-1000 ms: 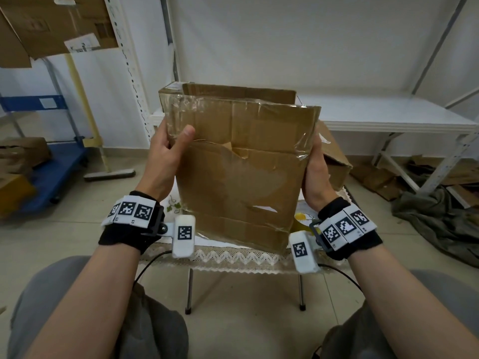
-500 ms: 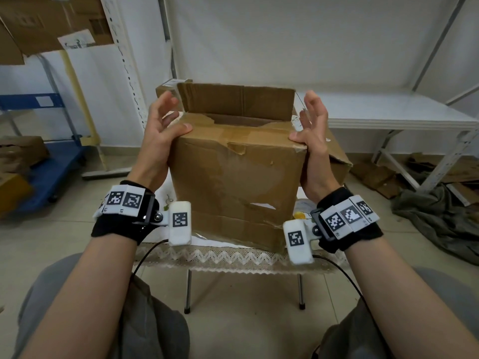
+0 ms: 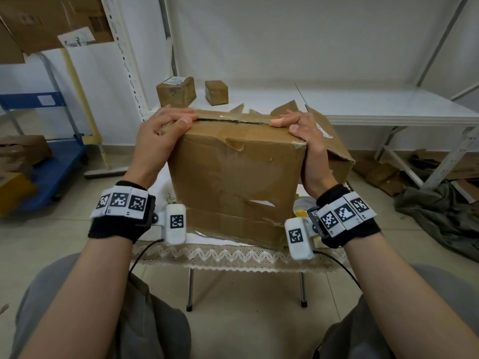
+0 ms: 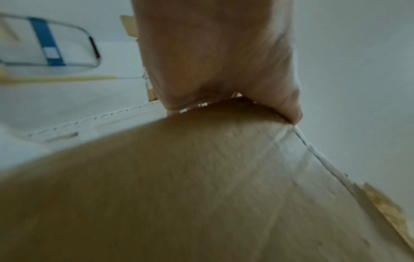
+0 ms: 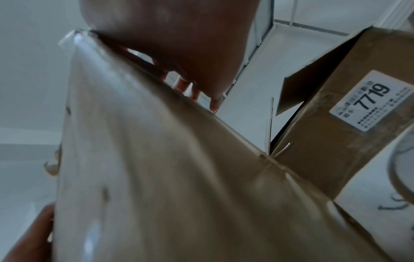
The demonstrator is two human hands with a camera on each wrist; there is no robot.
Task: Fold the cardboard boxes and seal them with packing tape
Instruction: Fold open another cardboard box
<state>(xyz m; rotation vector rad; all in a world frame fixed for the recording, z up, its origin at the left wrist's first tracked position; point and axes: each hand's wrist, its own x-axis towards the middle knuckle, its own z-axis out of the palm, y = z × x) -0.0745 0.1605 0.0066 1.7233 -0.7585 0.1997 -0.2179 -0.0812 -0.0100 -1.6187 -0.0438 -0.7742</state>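
A worn brown cardboard box (image 3: 233, 177) stands upright on a small table with a lace-edged cloth (image 3: 233, 255). Its top flaps lie folded down and meet at a dark seam (image 3: 233, 121). My left hand (image 3: 166, 130) curls over the top left corner, thumb on the near flap. My right hand (image 3: 303, 130) curls over the top right corner, fingertips on the flaps beside the seam. The left wrist view shows the left hand (image 4: 212, 53) on the box (image 4: 201, 195) edge. In the right wrist view, the right hand (image 5: 179, 35) clamps the glossy taped box (image 5: 156, 177).
A second open box (image 5: 336, 124) with a white "7719" label sits just right of the first. A tape roll (image 5: 403, 159) lies by it. Two small boxes (image 3: 176, 90) (image 3: 216, 92) stand on the white shelf (image 3: 388, 104). Left is a blue cart (image 3: 51, 164); a dark cloth (image 3: 440, 216) lies right.
The box was turned from its taped end to its open end. Both hands moved from the sides to the top, and the raised flaps were folded down shut.
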